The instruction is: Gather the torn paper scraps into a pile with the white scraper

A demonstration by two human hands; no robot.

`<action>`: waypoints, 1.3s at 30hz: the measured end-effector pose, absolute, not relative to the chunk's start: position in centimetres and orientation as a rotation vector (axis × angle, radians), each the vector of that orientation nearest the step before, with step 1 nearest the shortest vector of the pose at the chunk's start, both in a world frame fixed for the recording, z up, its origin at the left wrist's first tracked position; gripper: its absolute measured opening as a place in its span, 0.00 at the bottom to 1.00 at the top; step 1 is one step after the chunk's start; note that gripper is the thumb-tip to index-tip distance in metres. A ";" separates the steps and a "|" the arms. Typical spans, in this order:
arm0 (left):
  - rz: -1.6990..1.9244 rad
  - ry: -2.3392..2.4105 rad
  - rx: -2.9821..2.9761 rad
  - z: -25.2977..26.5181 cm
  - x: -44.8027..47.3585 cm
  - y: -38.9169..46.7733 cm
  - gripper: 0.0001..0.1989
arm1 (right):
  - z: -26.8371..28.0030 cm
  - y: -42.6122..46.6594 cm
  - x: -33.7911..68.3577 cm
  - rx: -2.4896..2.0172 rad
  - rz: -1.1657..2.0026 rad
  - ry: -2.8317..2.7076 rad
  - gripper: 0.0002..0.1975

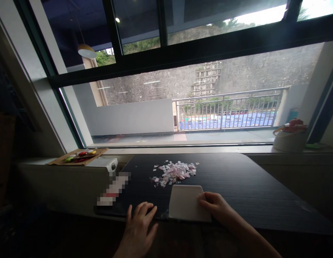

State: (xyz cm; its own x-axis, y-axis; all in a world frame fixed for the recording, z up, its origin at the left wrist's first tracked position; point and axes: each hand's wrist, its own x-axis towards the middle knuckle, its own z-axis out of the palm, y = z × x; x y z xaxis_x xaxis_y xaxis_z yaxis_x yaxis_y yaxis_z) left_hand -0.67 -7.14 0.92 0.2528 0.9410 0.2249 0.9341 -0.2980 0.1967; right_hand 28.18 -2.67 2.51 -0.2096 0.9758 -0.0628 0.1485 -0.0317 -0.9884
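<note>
My right hand (216, 204) grips the right edge of a flat white board (186, 203) with rounded corners, thumb on top. The board lies at the near edge of the dark table (236, 182), just on the near side of a loose pile of small cut paper-like pieces (177, 172), whitish and pink. To the left of the board, my left hand (141, 222) is over the table's near edge with its fingers spread and nothing in it. The fingers under the board are hidden.
A blurred-out red and white item (114, 191) lies at the table's left end. Behind it, on the sill, are a white slotted device (104, 164) and a brown board (58, 159) bearing colourful pieces. A white bucket (288, 139) stands at the right, below a large window.
</note>
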 end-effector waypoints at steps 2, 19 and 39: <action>0.469 1.849 2.465 0.9 -0.7 -7.1 0.23 | 2.4 -2.6 28.5 -1.241 1.303 -1.441 0.14; 0.444 1.873 2.454 1.0 -0.6 -7.0 0.23 | 2.3 -3.9 27.0 -1.275 1.145 -1.502 0.10; 0.500 1.856 2.476 0.6 -0.9 -7.1 0.22 | 3.0 -3.6 27.2 -1.253 1.167 -1.551 0.10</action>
